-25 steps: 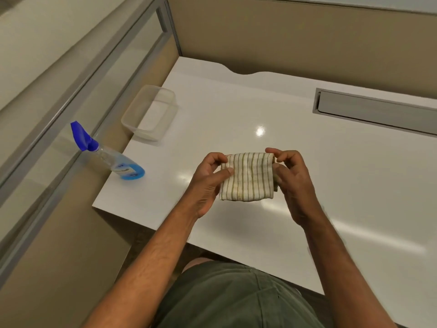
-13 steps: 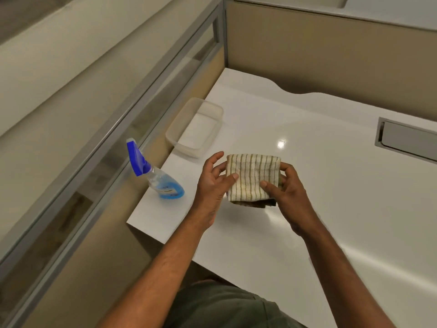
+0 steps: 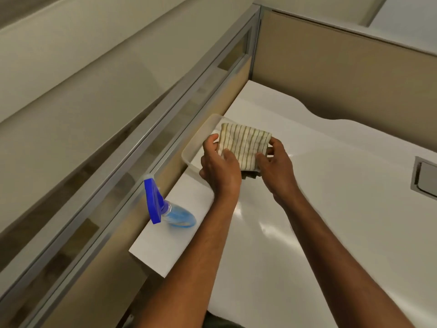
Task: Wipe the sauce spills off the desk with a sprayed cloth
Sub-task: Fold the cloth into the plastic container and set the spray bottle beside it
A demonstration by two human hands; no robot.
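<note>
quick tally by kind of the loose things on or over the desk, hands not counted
striped cloth: 1, held by the left hand and the right hand
spray bottle: 1, on the desk
clear plastic container: 1
total: 3

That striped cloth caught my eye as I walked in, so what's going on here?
A person holds a folded striped cloth in both hands, left hand and right hand, above a white desk. A spray bottle stands untouched by the desk's left edge, near a clear plastic container. No spills show.
</note>
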